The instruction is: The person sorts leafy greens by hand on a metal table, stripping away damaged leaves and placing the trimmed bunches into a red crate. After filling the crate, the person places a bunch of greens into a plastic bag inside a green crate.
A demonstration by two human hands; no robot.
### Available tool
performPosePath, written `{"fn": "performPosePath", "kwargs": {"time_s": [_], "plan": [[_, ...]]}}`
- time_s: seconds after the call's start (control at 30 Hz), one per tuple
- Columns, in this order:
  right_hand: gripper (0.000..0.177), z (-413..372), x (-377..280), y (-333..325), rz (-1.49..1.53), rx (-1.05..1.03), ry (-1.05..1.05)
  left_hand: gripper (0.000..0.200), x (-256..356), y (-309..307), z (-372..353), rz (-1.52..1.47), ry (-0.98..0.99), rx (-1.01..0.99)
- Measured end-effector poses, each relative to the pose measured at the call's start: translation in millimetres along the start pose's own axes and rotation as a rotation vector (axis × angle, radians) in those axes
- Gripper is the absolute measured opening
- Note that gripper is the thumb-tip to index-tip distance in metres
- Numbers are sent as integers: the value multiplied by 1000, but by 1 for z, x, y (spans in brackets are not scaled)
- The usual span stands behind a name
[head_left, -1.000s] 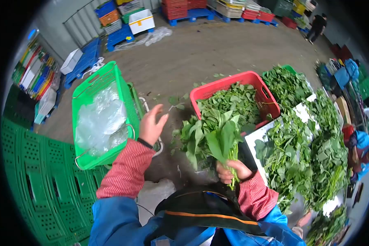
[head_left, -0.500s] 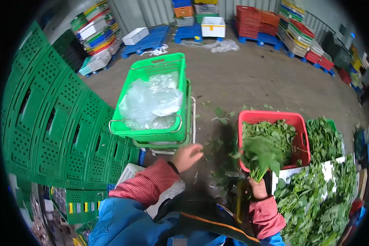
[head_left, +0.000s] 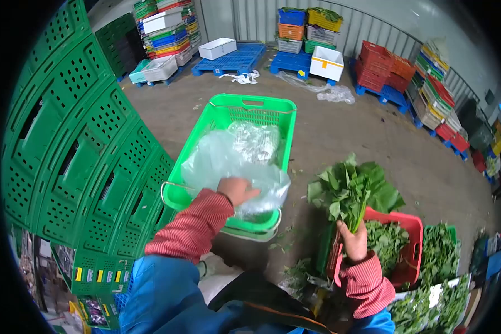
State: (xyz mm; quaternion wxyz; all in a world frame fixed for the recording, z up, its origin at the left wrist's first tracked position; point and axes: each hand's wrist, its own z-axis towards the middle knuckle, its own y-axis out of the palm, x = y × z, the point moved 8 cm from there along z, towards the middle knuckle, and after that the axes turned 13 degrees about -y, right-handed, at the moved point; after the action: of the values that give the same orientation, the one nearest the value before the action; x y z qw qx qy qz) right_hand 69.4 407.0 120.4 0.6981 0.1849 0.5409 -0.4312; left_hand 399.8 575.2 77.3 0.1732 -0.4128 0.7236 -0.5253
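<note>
My right hand (head_left: 354,243) is closed around the stems of a bunch of leafy greens (head_left: 353,192), leaves fanned upward. It is held above the near left part of a red crate (head_left: 409,228), which has more cut greens inside. My left hand (head_left: 238,190) is over a bright green crate (head_left: 284,106), against the clear plastic bags (head_left: 214,156) heaped in it. Its fingers are blurred and partly hidden, so whether they grip the plastic does not show.
Stacked green crates (head_left: 78,128) rise along my left. More greens (head_left: 440,253) lie right of the red crate and in front of it. Blue pallets (head_left: 234,58), a white box (head_left: 327,63) and red crate stacks (head_left: 373,67) stand along the far wall. Loose leaves litter the floor.
My left hand has moved forward onto the plastic bags in the green crate. My right hand has lifted the bunch of greens up from the red crate. The view has turned left.
</note>
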Motion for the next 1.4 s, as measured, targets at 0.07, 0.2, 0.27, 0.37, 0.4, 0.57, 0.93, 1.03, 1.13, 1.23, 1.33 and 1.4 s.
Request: {"fn": "performPosePath", "kwargs": {"time_s": [0.07,0.2,0.27,0.37,0.4,0.57,0.93,1.03,1.13,1.23,1.33,1.4], "plan": [[34,57,1,36,-55,-51,-73,40,-24,11,-2,-132,86,156],[44,157,-19,133,-330,-163,-279,32,-41,6,-24,-147,259,366],[47,197,-16,188,-458,-285,-354,30,-43,-8,-33,-162,281,436],[50,241,25,269,-583,-461,-376,29,-48,-19,-35,-172,264,470],[49,249,51,295,-640,-526,-384,29,-51,-17,-34,-186,250,465],[54,250,232,374,-861,-814,-51,29,-53,-10,-31,-287,218,479],[19,201,96,327,-928,-494,-661,31,-50,1,-18,-262,331,405],[35,140,10,216,-736,-308,-519,30,-20,-26,-30,-135,509,578],[39,58,-5,103,-753,-132,-330,21,45,-64,-63,-135,718,777],[39,-55,11,-7,-851,57,-46,16,122,-50,-85,-305,935,501],[35,-186,2,-107,-876,385,215,18,215,-9,-127,-452,1115,73],[33,-277,-10,-156,-968,537,389,18,277,25,-182,-423,1198,-215]]}}
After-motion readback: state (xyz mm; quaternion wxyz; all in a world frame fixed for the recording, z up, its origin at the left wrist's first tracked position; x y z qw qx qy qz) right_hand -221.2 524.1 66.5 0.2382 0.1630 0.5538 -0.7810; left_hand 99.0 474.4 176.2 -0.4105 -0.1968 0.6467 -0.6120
